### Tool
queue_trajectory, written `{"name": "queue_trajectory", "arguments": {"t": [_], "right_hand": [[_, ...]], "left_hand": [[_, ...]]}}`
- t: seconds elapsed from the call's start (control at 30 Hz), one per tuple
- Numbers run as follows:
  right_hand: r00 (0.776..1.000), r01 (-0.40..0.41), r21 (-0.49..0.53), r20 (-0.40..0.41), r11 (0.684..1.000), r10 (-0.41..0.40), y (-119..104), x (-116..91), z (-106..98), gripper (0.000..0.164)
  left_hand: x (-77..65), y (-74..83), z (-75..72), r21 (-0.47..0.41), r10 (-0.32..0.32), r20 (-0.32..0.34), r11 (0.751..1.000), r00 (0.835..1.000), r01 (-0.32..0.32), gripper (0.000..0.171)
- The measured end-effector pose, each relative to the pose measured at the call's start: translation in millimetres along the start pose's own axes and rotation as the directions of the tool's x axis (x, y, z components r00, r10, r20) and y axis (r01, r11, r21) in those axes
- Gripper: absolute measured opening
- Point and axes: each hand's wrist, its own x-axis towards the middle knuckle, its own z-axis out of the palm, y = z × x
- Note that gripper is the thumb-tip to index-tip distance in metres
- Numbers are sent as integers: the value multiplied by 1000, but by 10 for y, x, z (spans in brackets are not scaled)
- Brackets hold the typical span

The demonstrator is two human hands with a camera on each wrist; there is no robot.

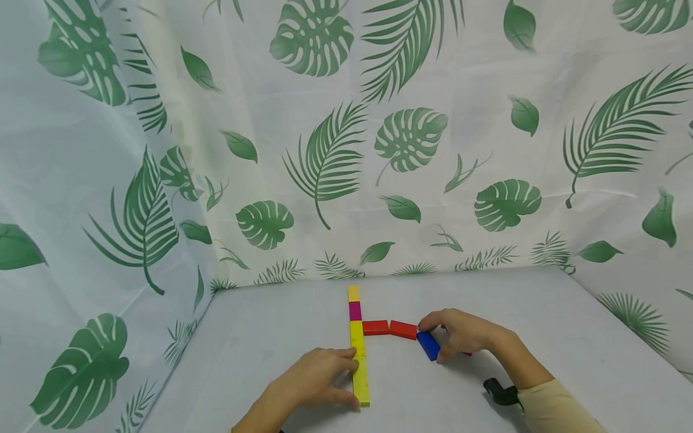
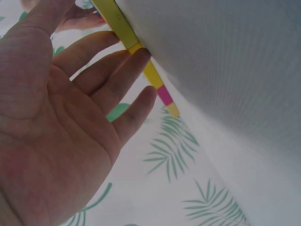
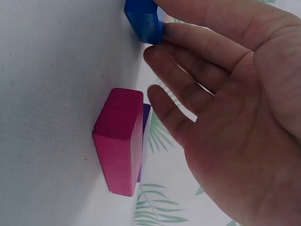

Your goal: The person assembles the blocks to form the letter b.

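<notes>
My left hand [image 1: 322, 376] rests its fairly straight fingers along the left side of a row of yellow blocks [image 1: 361, 385]. The thumb lies by the row's near end. A magenta block [image 1: 355, 311] and a pale yellow block [image 1: 354, 293] continue this line at the far end. Two red blocks [image 1: 376, 328] branch off to the right, end to end and slightly bent. At their right end, my right hand [image 1: 465, 334] pinches a blue block [image 1: 429, 346] between thumb and index finger; the block is set at an angle. In the right wrist view its end [image 3: 145, 23] is partly hidden.
Close to the right hand, a pink block [image 3: 120, 141] lies on the table, with a purple block [image 3: 146, 141] partly hidden behind it. The white tabletop [image 1: 260, 325] meets a leaf-printed sheet [image 1: 335, 240] at the back and sides.
</notes>
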Motion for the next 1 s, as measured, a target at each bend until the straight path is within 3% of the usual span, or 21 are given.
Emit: {"name": "queue_trajectory", "arguments": {"t": [1.0], "right_hand": [[1000,6,-2,15,1000,-6,-38,2,0,53]], "left_hand": [[-3,0,-3,5,3,-1,1000,1000,-3,67]]}}
